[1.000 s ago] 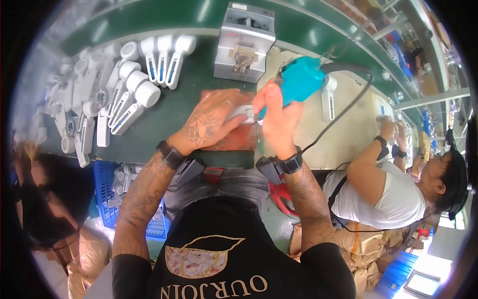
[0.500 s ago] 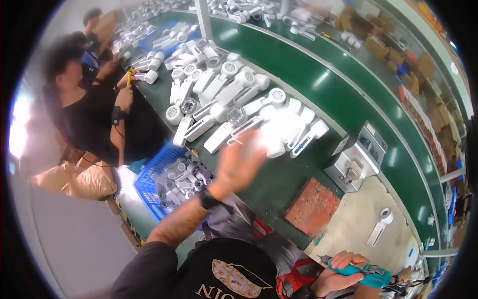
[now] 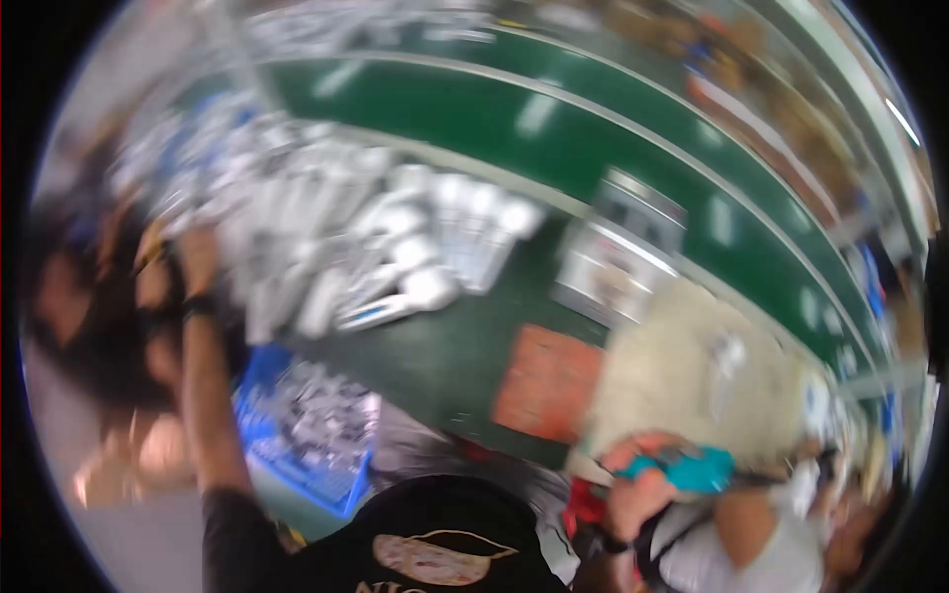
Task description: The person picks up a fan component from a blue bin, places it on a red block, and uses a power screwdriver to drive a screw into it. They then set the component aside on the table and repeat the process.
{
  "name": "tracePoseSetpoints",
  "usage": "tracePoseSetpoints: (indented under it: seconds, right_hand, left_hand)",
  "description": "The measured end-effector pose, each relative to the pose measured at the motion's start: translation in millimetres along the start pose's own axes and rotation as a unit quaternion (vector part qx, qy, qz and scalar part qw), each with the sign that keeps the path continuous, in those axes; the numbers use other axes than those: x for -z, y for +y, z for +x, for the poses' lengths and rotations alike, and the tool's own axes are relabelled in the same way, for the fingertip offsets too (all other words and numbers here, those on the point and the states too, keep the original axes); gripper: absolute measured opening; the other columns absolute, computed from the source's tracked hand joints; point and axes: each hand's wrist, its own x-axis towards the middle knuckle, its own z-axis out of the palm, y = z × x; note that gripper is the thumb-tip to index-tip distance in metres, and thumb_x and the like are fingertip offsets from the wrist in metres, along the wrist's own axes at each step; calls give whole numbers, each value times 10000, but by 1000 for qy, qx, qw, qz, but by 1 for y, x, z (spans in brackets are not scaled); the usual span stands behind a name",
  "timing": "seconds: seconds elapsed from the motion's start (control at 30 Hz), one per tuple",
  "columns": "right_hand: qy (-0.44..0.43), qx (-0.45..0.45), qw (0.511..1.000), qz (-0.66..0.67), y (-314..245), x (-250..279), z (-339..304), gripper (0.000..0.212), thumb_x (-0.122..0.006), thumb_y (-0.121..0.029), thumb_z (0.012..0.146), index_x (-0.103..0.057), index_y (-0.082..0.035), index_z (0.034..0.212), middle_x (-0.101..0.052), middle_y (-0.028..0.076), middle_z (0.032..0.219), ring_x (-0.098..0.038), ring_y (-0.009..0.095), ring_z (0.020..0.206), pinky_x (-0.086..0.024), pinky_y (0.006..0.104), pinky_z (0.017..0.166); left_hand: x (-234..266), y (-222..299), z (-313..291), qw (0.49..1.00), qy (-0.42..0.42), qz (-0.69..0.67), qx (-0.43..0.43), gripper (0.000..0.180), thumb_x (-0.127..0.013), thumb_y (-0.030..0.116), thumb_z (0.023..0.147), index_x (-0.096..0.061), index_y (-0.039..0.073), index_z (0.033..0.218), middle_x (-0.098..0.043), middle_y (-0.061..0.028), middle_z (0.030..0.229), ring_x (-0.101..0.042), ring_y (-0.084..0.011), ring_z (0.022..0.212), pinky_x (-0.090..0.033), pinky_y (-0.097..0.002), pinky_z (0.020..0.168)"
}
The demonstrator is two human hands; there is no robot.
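Note:
My left arm reaches far out to the left, and my left hand (image 3: 201,252) is at the near left edge of a heap of white handheld fans (image 3: 321,193). Motion smears its fingers, so I cannot tell whether it holds anything. My right hand (image 3: 638,499) is wrapped round a teal electric screwdriver (image 3: 702,468) near the bench's front edge at the lower right. One white fan (image 3: 400,304) lies at the front of the heap, and a single white fan part (image 3: 727,371) lies on the pale board (image 3: 652,371).
A blue basket (image 3: 259,435) of small grey-white parts stands below the bench. A red-brown mat (image 3: 549,381) and a grey metal machine (image 3: 623,247) sit on the green bench. A co-worker in black (image 3: 99,341) is at the left; another person (image 3: 746,553) shows at the lower right.
My left hand has swung from the front of the heap to its far left, near the co-worker. The view has shifted and blurred. My right hand keeps the screwdriver.

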Motion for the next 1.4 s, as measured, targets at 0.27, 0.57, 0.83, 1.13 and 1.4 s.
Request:
tracePoseSetpoints:
  seconds: [0.27, 0.57, 0.83, 1.13, 1.4]
  right_hand:
    - [-79, -84, 993, 14, -24, 19, 4, 456, -708, -329, 883, -568, 41, 1109, -591, 64, 800, -584, 149, 731, -458, 279, 648]
    - [-87, -96, 991, 20, -33, 40, -24, 504, -755, -293, 861, -561, 64, 1159, -605, 64, 822, -555, 118, 730, -439, 253, 661]
    - [-74, -100, 992, 1, -39, 59, -18, 429, -748, -204, 860, -554, 53, 1143, -609, 69, 825, -557, 122, 730, -456, 266, 664]
    - [-153, -50, 975, -152, -5, 66, 27, 324, -642, -76, 897, -542, 34, 1185, -657, 90, 948, -623, 161, 916, -484, 312, 838]
    - [-88, -80, 991, -66, 0, 32, 44, 385, -630, -282, 935, -554, 0, 1186, -648, 67, 884, -608, 148, 811, -475, 302, 722]
  left_hand:
    - [327, 376, -146, 686, 23, -685, -245, 195, -574, 129, 967, -658, 22, 1107, -662, -56, 1019, -597, -140, 974, -453, -278, 888]
    - [393, 680, -265, 654, -133, -559, -492, 501, -627, 531, 845, -637, 58, 1010, -671, -159, 921, -644, -347, 856, -487, -482, 761]
    - [383, 699, -275, 719, -146, -508, -451, 485, -652, 520, 802, -674, 65, 968, -686, -143, 1017, -657, -334, 941, -512, -424, 835]
    - [356, 525, -232, 578, -47, -604, -547, 257, -729, 204, 761, -659, 57, 960, -654, -145, 974, -640, -375, 821, -522, -444, 719]
    - [320, 445, -235, 682, 35, -511, -522, 316, -741, 220, 771, -680, 113, 1062, -676, -80, 1104, -634, -275, 1043, -473, -440, 854]
